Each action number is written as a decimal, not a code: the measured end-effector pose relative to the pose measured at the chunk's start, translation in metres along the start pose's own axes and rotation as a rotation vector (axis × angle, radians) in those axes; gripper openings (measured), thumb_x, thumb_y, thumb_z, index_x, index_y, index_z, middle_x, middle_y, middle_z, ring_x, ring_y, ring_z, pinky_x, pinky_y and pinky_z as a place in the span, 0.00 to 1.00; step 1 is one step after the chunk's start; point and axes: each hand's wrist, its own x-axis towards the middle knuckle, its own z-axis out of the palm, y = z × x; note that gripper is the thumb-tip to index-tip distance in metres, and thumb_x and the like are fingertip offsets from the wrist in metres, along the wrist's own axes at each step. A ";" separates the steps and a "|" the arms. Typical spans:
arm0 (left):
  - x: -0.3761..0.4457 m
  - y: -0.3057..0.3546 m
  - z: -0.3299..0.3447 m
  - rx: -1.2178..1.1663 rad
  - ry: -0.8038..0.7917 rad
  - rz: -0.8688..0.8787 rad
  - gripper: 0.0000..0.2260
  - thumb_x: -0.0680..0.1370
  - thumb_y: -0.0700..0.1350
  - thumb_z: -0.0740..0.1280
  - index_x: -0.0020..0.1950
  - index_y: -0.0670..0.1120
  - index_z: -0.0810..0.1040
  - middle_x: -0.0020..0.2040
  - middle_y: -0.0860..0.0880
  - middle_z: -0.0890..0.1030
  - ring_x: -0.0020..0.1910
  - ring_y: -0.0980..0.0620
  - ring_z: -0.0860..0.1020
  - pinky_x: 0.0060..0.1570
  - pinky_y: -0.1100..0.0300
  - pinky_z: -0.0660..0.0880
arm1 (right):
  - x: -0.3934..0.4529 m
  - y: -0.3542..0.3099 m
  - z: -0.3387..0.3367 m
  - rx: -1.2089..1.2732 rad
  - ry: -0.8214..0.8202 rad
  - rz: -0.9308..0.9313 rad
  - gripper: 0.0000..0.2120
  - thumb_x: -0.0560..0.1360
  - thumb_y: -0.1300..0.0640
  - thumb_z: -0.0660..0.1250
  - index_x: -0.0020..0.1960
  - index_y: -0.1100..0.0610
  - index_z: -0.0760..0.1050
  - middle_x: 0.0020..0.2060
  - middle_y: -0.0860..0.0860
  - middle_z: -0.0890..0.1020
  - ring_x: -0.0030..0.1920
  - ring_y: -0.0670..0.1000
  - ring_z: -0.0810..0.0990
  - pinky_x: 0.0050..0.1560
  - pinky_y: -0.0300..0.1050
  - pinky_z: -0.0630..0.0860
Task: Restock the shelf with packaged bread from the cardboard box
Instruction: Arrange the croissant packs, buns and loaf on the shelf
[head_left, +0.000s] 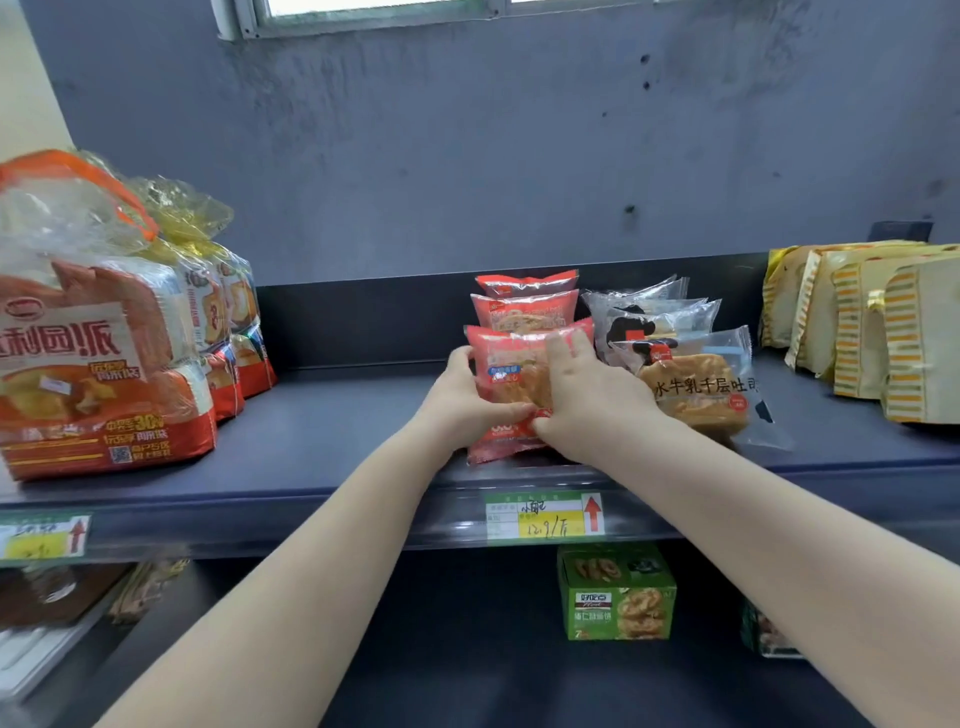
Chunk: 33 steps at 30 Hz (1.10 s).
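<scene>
A red bread packet stands at the front of a row of red packets on the dark shelf. My left hand grips its left side and bottom. My right hand holds its right side, fingers spread over the front. Both hands hold this same packet near the shelf's front edge. Right of it stands a row of clear toast packets. The cardboard box is out of view.
Large sliced-bread bags fill the shelf's left end. Striped yellow packets stand at the right. A price tag hangs on the shelf edge. A green box sits on the shelf below.
</scene>
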 end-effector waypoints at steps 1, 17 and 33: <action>-0.001 0.000 0.000 0.011 0.039 0.047 0.35 0.69 0.41 0.76 0.69 0.47 0.60 0.51 0.53 0.77 0.47 0.55 0.78 0.46 0.64 0.74 | 0.000 -0.001 0.002 0.024 0.020 -0.002 0.40 0.75 0.52 0.64 0.76 0.52 0.42 0.77 0.56 0.45 0.61 0.61 0.76 0.43 0.49 0.72; 0.026 -0.006 0.010 -0.036 0.054 0.097 0.44 0.68 0.39 0.75 0.75 0.48 0.51 0.61 0.46 0.76 0.57 0.48 0.78 0.58 0.55 0.75 | 0.023 0.004 0.015 -0.090 0.184 -0.004 0.38 0.75 0.56 0.66 0.76 0.53 0.46 0.77 0.56 0.51 0.58 0.61 0.77 0.46 0.50 0.74; -0.012 0.004 -0.018 0.208 0.210 0.166 0.37 0.72 0.49 0.71 0.75 0.51 0.54 0.70 0.46 0.68 0.66 0.47 0.70 0.62 0.52 0.70 | -0.006 -0.005 -0.003 -0.017 0.318 -0.128 0.30 0.74 0.48 0.65 0.72 0.53 0.59 0.68 0.52 0.68 0.65 0.55 0.68 0.52 0.51 0.74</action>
